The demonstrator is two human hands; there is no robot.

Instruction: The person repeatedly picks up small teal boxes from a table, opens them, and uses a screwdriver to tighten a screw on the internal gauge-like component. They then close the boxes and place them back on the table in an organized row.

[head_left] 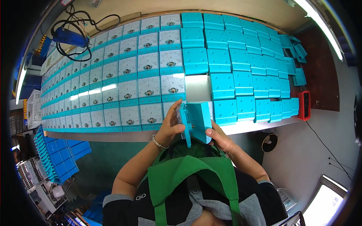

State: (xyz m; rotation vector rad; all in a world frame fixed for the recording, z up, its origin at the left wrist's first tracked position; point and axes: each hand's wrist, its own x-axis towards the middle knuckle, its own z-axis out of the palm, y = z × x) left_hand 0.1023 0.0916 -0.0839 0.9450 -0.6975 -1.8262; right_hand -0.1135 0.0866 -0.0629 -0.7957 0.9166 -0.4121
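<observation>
In front of my chest, at the table's near edge, my left hand (169,131) is closed on a panel meter (184,119) turned on its edge, its dial side facing left. My right hand (221,138) grips a teal meter cover (200,121), thumb on its near corner. The meter's back and the cover's open side face each other, with a narrow gap between them at the top. Rows of white-faced meters (148,62) with teal lower strips fill the table's left part. To the right lie rows of teal covers (217,39), closed side up.
Bare tabletop (198,90) shows between the meters and covers. A red box (304,105) stands at the right end. At the far left, a blue device (70,37) with looped black cable hangs over the meters. Stacked blue bins (62,154) stand lower left; a round dark container (269,141) sits below right.
</observation>
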